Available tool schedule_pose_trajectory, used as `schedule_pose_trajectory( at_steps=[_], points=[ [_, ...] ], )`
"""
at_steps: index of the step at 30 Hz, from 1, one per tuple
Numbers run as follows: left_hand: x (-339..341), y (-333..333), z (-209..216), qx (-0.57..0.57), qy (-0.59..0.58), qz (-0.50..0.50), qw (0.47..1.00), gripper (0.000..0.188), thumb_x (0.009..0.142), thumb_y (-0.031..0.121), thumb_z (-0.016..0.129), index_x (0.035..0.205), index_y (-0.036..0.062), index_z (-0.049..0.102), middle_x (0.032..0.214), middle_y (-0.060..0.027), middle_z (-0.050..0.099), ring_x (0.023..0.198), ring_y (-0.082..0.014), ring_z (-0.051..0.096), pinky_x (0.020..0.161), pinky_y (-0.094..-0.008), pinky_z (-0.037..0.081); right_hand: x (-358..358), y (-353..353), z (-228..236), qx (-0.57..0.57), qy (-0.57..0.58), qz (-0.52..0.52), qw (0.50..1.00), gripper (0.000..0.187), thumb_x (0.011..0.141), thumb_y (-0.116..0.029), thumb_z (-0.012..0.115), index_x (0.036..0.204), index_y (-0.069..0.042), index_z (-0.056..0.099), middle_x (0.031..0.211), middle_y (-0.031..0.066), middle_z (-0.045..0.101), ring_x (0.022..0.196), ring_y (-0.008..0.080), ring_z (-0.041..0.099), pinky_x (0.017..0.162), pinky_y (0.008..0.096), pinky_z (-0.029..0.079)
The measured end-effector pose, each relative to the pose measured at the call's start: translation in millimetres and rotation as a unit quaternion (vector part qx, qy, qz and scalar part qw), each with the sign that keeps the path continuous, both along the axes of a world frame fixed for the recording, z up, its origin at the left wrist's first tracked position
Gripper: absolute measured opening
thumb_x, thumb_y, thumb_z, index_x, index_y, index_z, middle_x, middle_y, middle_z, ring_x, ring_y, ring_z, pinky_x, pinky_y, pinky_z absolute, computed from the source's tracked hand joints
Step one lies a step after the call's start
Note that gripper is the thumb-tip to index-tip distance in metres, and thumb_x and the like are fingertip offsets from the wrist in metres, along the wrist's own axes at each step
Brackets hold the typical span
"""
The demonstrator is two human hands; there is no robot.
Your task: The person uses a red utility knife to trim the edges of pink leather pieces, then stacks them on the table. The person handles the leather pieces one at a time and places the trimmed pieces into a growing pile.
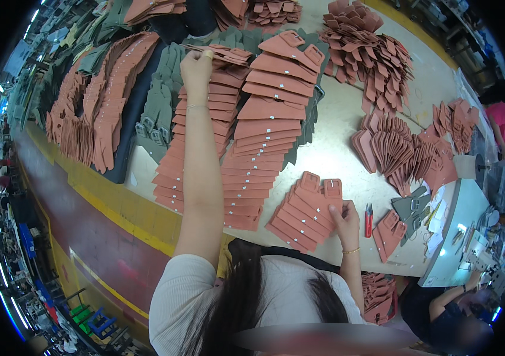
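Observation:
My right hand (347,226) grips the right edge of a small fanned stack of brick-red buckle strap pieces (303,215), with the thumb on top. Square covered buckles stand at the stack's far end, and small white tags dot the pieces. My left arm reaches far across the table, and the left hand (196,70) is closed at the far end of a long overlapping row of the same pieces (205,124). Its fingers pinch the edge of a piece there, partly hidden by the hand. Beside it runs a second long row (267,136).
Dark green strap pieces (160,101) lie under and beside the rows. Brick-red piles (371,53) and fanned bundles (392,148) cover the table's far right. Red-handled snips (369,221) lie right of my right hand. A co-worker (454,302) sits at a sewing machine at lower right.

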State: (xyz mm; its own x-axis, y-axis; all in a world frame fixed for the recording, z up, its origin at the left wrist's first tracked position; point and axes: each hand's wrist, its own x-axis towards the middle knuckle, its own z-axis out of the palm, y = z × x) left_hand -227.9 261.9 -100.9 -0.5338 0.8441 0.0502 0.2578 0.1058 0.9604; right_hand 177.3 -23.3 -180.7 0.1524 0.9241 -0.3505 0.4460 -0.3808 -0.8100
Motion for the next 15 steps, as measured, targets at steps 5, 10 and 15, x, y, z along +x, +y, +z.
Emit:
schedule_pose_trajectory(
  at_steps=[5, 10, 15],
  points=[
    [-4.5, -23.7, 25.9, 0.076, -0.217, 0.003, 0.973, 0.030, 0.093, 0.016, 0.051, 0.117, -0.0026, 0.056, 0.106, -0.0129, 0.061, 0.089, -0.0244, 0.065, 0.073, -0.0359, 0.055, -5.0, 3.1, 15.7, 0.024, 0.178, -0.021, 0.984, 0.026, 0.096, -0.024, 0.061, 0.101, 0.001, 0.055, 0.079, 0.0061, 0.064, 0.064, 0.0093, 0.056, 0.059, 0.0227, 0.045],
    [-9.5, -93.2, 39.6, 0.140, -0.346, -0.092, 0.923, 0.040, 0.090, 0.013, 0.054, 0.127, -0.0016, 0.049, 0.119, -0.0167, 0.058, 0.105, -0.0290, 0.062, 0.081, -0.0417, 0.058, -15.5, 19.7, 66.1, 0.015, 0.256, 0.018, 0.966, 0.023, 0.099, -0.024, 0.056, 0.105, -0.002, 0.054, 0.080, 0.0076, 0.066, 0.058, 0.0095, 0.059, 0.053, 0.0208, 0.043],
    [28.5, -162.4, 32.1, 0.166, -0.445, -0.189, 0.860, 0.053, 0.085, 0.006, 0.055, 0.135, -0.0036, 0.040, 0.124, -0.0194, 0.056, 0.114, -0.0294, 0.059, 0.088, -0.0407, 0.058, -36.8, 45.6, 128.6, 0.092, 0.404, 0.055, 0.908, 0.021, 0.100, -0.016, 0.052, 0.113, 0.000, 0.046, 0.089, 0.0153, 0.068, 0.067, 0.0149, 0.065, 0.056, 0.0247, 0.053]
  ],
)
